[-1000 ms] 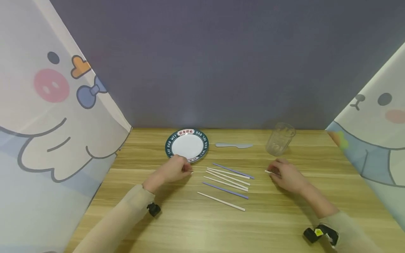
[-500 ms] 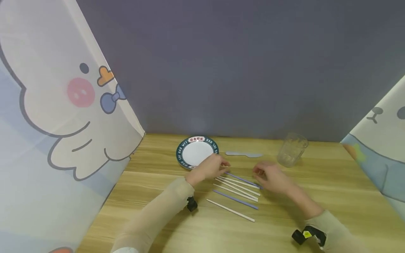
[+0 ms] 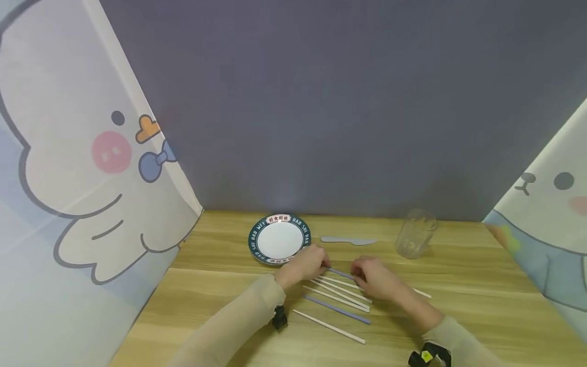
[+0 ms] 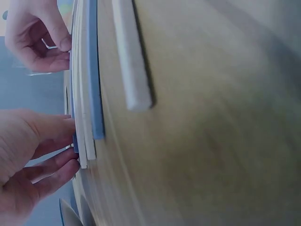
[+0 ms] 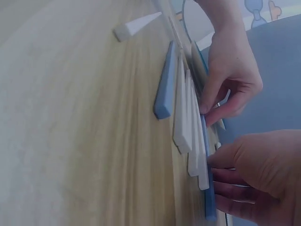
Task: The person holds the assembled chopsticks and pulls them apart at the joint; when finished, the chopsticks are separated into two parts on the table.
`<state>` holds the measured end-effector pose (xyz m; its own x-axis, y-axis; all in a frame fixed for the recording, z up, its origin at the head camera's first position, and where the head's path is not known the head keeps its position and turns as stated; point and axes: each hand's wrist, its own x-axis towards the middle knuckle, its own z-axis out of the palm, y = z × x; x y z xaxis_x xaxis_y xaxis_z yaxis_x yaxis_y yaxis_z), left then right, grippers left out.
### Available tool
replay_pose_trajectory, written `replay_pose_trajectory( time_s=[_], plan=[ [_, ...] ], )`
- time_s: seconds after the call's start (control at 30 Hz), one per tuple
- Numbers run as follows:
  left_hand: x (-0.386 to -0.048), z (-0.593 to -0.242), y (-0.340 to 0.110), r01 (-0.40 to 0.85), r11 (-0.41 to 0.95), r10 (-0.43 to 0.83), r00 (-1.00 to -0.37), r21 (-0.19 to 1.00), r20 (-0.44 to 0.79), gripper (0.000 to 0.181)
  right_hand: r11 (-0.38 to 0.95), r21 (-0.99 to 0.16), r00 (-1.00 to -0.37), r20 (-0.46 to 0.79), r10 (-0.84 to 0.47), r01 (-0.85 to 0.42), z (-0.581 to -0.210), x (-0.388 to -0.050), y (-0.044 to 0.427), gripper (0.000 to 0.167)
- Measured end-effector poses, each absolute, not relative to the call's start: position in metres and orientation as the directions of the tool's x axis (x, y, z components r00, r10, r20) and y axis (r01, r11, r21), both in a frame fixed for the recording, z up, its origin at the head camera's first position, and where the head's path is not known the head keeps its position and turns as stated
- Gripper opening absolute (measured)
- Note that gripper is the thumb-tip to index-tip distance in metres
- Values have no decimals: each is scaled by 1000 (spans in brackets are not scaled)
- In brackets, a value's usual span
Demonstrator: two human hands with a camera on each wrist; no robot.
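A: First thing to look at?

B: The far blue stick (image 3: 340,273), just beyond a cluster of white sticks (image 3: 336,298), with a bare middle stretch showing between both hands.

A: And the grip?

B: Clamped at two places. Thumb and fingertips of the left hand (image 3: 308,262) pinched on the left end; thumb and fingers of the right hand (image 3: 376,278) pinched on the same stick, towards the right end. Lifted or resting on the table (image 3: 481,285)? Cannot tell.

A: Anything in the way?

B: Yes, the white sticks, crowded along the near side and fanned close together, with the farthest partly hidden behind the right hand. Nearer the person, a second blue stick (image 3: 337,308), then a lone white stick (image 3: 329,326), both slanted much the same way.

A: Over to the right?

B: The tip of another white stick (image 3: 422,293), poking out past the right forearm. Held or lying loose? Cannot tell.

A: And farther back?

B: A green-rimmed plate (image 3: 254,244), edge partly covered by the left hand in the head view. Right of that, a pale knife (image 3: 347,240), then a clear glass (image 3: 416,234) beyond the right hand. Behind everything, a grey backdrop (image 3: 321,102).
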<state>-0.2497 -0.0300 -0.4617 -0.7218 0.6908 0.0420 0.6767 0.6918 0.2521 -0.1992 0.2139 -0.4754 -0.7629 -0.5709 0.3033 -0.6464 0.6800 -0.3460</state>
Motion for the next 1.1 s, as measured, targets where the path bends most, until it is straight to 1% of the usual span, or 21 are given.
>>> replay_pose_trajectory(
  time_s=[0.1,0.23,0.37,0.43,0.53,0.63,0.77,0.87,0.97,1.1],
  plan=[
    [-251,-464,-31,695,678,705,-707,239,59,9,687,-352,-772,283,-570,-636,-476,-198,213,13],
    [-252,-465,-35,696,674,706,-705,249,60,9,697,-352,-780,255,-571,-625,-477,-199,209,15],
    [-255,-458,-39,703,641,719,-690,308,80,10,697,-342,-776,284,-562,-630,-468,-201,206,15],
    [-256,-453,-40,715,611,726,-678,340,119,10,697,-327,-770,305,-561,-638,-460,-202,206,15],
    [-254,-442,-40,733,554,730,-655,395,193,11,685,-308,-749,337,-571,-661,-444,-201,207,14],
    [-251,-431,-39,760,475,733,-620,443,279,14,656,-318,-727,357,-586,-685,-425,-199,206,13],
    [-248,-415,-38,805,399,731,-568,439,377,13,609,-328,-689,410,-597,-722,-405,-197,205,13],
    [-246,-410,-37,820,381,726,-552,428,410,13,589,-314,-664,443,-603,-744,-397,-196,203,15],
    [-245,-410,-37,821,355,724,-543,447,424,13,577,-295,-642,463,-611,-761,-394,-195,202,16],
    [-245,-412,-37,830,313,722,-524,462,452,12,566,-292,-630,478,-612,-771,-395,-194,202,17]
  ],
)
